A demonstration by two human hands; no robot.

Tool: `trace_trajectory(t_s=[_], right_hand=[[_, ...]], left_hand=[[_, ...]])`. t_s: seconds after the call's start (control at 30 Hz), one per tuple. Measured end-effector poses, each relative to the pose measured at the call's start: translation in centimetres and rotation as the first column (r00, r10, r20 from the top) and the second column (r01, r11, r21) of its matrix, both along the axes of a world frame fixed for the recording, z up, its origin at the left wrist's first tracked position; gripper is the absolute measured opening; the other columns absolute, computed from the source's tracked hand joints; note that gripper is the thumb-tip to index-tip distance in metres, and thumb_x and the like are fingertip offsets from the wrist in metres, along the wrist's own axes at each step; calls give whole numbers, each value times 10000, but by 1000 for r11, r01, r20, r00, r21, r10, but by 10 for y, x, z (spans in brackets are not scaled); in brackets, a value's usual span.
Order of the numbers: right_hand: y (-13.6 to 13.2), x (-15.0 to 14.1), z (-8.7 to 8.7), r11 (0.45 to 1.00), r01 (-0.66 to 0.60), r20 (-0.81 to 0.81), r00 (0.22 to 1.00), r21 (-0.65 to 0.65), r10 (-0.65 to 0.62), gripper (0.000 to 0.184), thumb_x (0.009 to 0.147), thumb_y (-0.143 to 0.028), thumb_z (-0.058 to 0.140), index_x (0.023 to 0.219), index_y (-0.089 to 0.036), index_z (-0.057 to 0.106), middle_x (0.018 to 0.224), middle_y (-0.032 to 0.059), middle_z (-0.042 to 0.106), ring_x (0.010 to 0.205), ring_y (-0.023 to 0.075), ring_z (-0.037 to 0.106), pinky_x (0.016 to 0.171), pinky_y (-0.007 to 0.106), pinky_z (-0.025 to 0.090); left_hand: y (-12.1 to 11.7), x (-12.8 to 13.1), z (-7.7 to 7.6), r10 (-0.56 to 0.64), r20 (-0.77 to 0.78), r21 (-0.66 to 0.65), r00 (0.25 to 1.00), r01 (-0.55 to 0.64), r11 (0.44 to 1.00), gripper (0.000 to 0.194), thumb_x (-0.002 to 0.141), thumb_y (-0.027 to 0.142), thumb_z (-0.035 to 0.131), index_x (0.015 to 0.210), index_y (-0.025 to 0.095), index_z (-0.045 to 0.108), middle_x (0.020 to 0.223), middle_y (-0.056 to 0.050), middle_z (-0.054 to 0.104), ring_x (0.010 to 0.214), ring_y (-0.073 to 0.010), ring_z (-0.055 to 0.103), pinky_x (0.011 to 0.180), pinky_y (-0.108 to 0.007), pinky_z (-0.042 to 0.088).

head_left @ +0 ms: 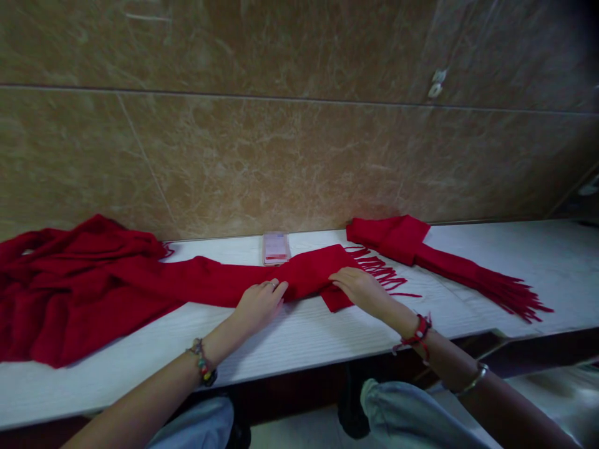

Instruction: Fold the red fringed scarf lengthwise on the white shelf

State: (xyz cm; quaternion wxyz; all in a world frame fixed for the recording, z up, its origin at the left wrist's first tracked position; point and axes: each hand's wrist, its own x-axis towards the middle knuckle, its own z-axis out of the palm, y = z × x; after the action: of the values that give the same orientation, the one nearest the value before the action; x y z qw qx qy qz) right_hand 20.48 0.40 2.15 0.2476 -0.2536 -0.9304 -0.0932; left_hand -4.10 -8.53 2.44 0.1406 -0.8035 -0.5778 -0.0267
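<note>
A long red scarf (219, 284) stretches along the white tabletop, with its left part in a loose, wrinkled heap and its right part folded into a narrow band. My left hand (262, 304) is closed on the near edge of that band, fingers bent over the cloth and thumb partly hidden. Farther right, my right hand (359, 288) pinches the folded end close to its fringe. Beneath the right hand a corner of the lower layer sticks out toward me. The fringe spreads to the right in loose loops.
A second red fringed scarf (390, 239), folded and knotted-looking, lies at the right. By the wall stands a small pinkish-clear case (276, 248). The brown marble wall (290, 162) bounds the table (309, 337) at the back; my knees are under its front edge.
</note>
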Motion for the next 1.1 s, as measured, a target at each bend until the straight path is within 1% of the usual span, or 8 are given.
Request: trace_trajectory(t_s=[0.2, 0.37, 0.43, 0.53, 0.63, 0.83, 0.97, 1.1], right_hand=[[9, -8, 10, 993, 100, -24, 995, -64, -101, 186, 831, -110, 465, 842, -156, 645, 871, 90, 665, 807, 192, 611, 763, 320, 478], [17, -10, 11, 974, 127, -50, 989, -189, -138, 163, 808, -107, 492, 858, -154, 640, 858, 76, 669, 798, 189, 618, 762, 328, 480], [12, -18, 12, 973, 69, -77, 993, -218, -88, 169, 800, -134, 528, 934, -153, 629, 921, 83, 662, 867, 198, 605, 802, 347, 469], [-1, -41, 15, 969, -53, -86, 996, -242, 33, 339, 766, -219, 611, 1096, -160, 567, 1090, 99, 610, 1033, 219, 534, 879, 387, 426], [-10, -65, 18, 959, -80, -38, 997, -271, 72, 390, 736, -220, 649, 1110, -152, 562, 1111, 107, 603, 1056, 231, 516, 886, 407, 407], [-7, -80, 28, 924, -120, -40, 993, -362, 113, 97, 757, -112, 598, 822, -161, 652, 809, 39, 678, 764, 153, 611, 713, 264, 447], [-6, -75, 33, 929, -61, -28, 998, -365, 55, 106, 803, -123, 549, 796, -159, 649, 792, 40, 682, 731, 147, 614, 676, 241, 434], [-9, -73, 43, 940, 33, 24, 999, -339, -26, 128, 835, -156, 519, 801, -147, 641, 812, 57, 685, 727, 159, 615, 684, 249, 429]], left_hand=[[-1, -10, 15, 51, -37, 6, 998, -51, 999, 179, 879, 156, 375, 928, 151, 547, 851, -105, 638, 797, -218, 627, 683, -315, 485], [3, -21, 22, 141, 130, -48, 981, -136, 990, 320, 905, 263, 377, 1207, 160, 409, 837, -94, 658, 759, -210, 642, 624, -280, 474], [7, -24, 19, 129, 211, -93, 969, -111, 989, 374, 901, 263, 393, 1256, 154, 354, 836, -94, 664, 752, -203, 647, 621, -268, 471], [11, -27, 14, 83, 288, -100, 954, -57, 993, 371, 897, 241, 399, 1254, 150, 354, 910, -114, 662, 819, -204, 644, 682, -279, 472], [10, -30, 16, 43, 310, -105, 950, -11, 994, 357, 889, 240, 414, 1234, 157, 377, 999, -126, 644, 885, -209, 630, 735, -300, 471], [2, -38, 26, -51, 231, -120, 972, 81, 989, 441, 771, 232, 593, 1179, 182, 432, 1092, -109, 604, 956, -218, 595, 785, -307, 465], [-3, -40, 33, 32, 143, -122, 989, -14, 992, 328, 797, 202, 526, 1122, 174, 490, 1003, -110, 633, 893, -239, 610, 739, -326, 472], [-3, -40, 44, 125, 56, -12, 991, -124, 992, 248, 760, 126, 458, 996, 147, 533, 969, -116, 627, 865, -252, 605, 722, -352, 467]])
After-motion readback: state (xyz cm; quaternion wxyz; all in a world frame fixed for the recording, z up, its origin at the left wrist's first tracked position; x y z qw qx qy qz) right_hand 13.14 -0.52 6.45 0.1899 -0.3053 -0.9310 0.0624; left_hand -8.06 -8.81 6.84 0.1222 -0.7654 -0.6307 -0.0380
